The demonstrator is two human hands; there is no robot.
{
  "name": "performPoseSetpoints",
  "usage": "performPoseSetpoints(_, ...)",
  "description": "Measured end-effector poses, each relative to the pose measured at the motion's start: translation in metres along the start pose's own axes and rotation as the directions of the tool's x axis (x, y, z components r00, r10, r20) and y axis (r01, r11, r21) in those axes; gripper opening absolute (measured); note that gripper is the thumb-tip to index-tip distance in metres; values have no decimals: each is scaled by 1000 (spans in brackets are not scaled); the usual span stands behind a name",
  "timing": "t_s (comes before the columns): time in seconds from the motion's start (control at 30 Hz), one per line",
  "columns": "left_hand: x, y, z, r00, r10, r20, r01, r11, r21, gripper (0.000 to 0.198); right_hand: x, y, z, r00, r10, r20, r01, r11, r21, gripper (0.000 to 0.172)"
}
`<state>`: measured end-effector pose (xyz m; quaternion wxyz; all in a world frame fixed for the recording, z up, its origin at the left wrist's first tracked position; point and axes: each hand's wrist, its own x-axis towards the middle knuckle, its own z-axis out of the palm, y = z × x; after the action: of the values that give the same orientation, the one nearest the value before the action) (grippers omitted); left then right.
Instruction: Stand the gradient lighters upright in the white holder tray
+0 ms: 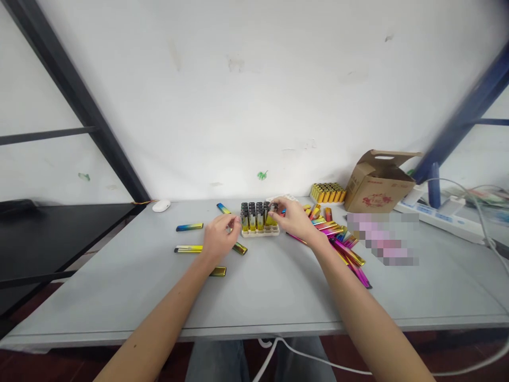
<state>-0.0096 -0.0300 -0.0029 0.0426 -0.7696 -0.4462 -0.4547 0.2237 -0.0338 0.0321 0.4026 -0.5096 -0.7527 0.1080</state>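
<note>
Clear-bodied lighters with black tops and yellow lower parts stand upright in rows in a pale tray. My right hand is at the tray's right end, thumb and fingers closed on a lighter that leans slightly. Just left of the tray, my left hand has its fingers curled together; what they hold, if anything, I cannot make out. Around the left hand lie shiny flat casings: a blue-yellow one, a yellow one and a dark gold one.
A pile of shiny magenta, gold and red casings spreads right of my right hand. Behind it stand a block of yellow lighters and an open cardboard box. A power strip and a white earbud case flank the table.
</note>
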Motion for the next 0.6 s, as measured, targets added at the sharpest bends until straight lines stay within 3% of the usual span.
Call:
performPoseSetpoints(0.13,0,-10,5,992,-95,89,82,987,140,20,-1,-1,-2,996,-39,79,40,999,-7,21)
performPoseSetpoints(0.3,-4,-17,7,951,-252,181,168,909,380,30,-1,1,0,994,-64,87,73,993,-93,23)
performPoseSetpoints(0.47,-4,-16,6,919,-335,206,221,873,435,39,-1,6,2,997,-54,49,55,998,-31,32)
performPoseSetpoints(0.6,-4,-13,5,892,-379,245,242,860,449,43,-1,8,3,993,-116,4,116,987,-108,17)
